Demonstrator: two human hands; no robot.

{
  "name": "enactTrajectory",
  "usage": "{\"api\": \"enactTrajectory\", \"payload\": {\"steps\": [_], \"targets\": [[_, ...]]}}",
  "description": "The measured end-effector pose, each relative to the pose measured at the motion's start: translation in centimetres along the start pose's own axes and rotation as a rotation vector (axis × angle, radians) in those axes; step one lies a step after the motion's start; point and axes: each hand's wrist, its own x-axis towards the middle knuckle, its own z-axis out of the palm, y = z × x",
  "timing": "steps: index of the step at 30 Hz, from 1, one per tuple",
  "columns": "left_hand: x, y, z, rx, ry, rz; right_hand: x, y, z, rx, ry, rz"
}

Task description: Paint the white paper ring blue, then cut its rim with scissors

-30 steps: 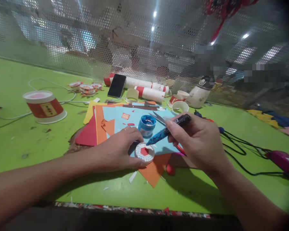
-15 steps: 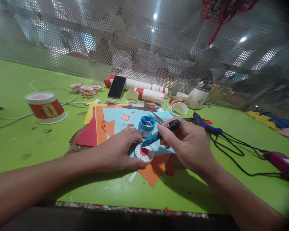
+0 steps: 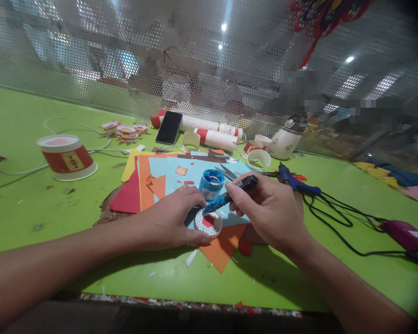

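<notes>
Currently, the round disc is being steadied directly in front of the person, above blue and orange paper, by the left hand; its rim is being pinched between thumb and curled fingers, though fingertip contact on the far side is partly hidden. Blue dots are showing on its white segments, and the tip of the marker is being held at its far edge. In judgement, clean dotting is depending on a still rim, light vertical touches and spacing matched to neighbouring dots; smearing is being risked by the blue-coated barrel. The marker is being pinched pen-fashion by the right hand, with the forearm being angled in from the lower right and the black end being tilted upward. Just beyond, the open blue jar is standing near the scissors; farther off, a phone is being propped against a tube.
</notes>
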Motion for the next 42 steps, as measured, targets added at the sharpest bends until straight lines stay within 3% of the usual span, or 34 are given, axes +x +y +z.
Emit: {"api": "enactTrajectory", "payload": {"steps": [17, 28, 35, 42], "targets": [[0.04, -0.10, 0.01, -0.003, -0.001, -0.006, 0.04, 0.05, 0.05, -0.088, -0.004, 0.005], [0.05, -0.17, 0.06, 0.000, -0.007, 0.008, -0.04, 0.31, 0.53, -0.002, -0.004, 0.028], [0.02, -0.07, -0.01, 0.018, -0.012, -0.006, -0.10, -0.42, -0.13, 0.103, 0.175, -0.018], [-0.06, -0.10, 0.00, 0.013, 0.000, -0.005, -0.26, -0.38, 0.06, -0.027, 0.160, -0.028]]}}
